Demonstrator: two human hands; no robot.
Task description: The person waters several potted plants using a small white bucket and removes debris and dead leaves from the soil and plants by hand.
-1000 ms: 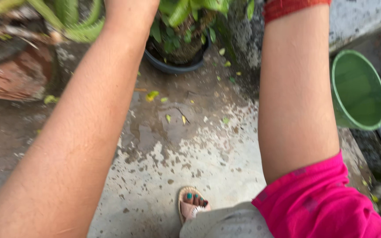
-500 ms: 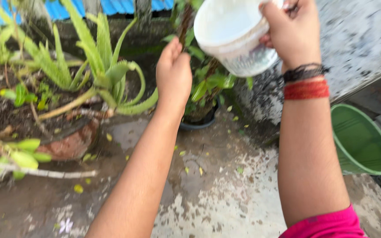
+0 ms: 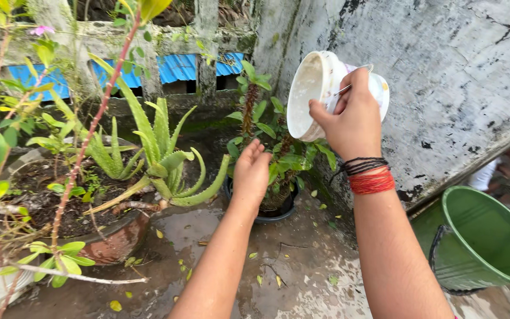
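Two hands work above a small black pot (image 3: 278,211). At one o'clock the right hand (image 3: 352,118) grips a white tub (image 3: 317,91), tipped on its side over the thorny plant (image 3: 255,118). At centre the left hand (image 3: 252,172) hangs open, fingers loose, beside the leaves. At four o'clock stands a green bucket (image 3: 485,242).
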